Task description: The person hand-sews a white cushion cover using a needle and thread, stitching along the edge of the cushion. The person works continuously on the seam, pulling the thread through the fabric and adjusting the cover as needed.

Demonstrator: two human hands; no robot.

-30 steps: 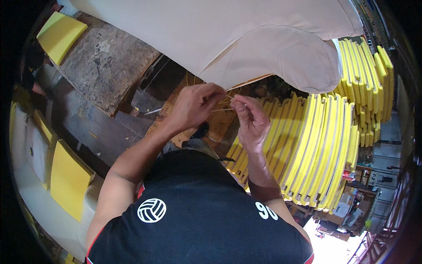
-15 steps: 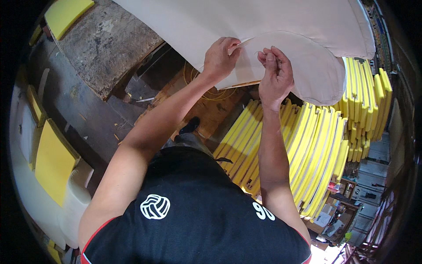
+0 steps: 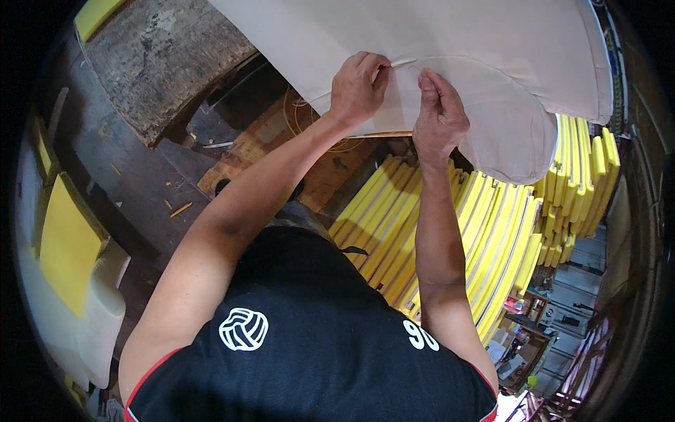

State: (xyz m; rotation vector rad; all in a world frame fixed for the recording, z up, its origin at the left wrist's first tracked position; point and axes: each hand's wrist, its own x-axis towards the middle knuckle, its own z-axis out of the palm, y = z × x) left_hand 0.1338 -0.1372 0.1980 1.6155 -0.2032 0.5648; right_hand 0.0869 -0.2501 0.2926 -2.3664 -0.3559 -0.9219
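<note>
Your left hand (image 3: 360, 88) has its grip pinched together on the curved, raised seam (image 3: 460, 57) of the large, pale cream fabric cover (image 3: 485, 32), which lies before you above a row of curved yellow foam panels (image 3: 499, 218). Your right hand (image 3: 441, 116), just beside it, has thumb and fingertips clamped on a thin, curved, needle-like piece (image 3: 415, 68). The seam's right-hand arc looks closed and may be done; the stretch at your fingers seems unfinished, and how much remains leftward cannot be told.
</note>
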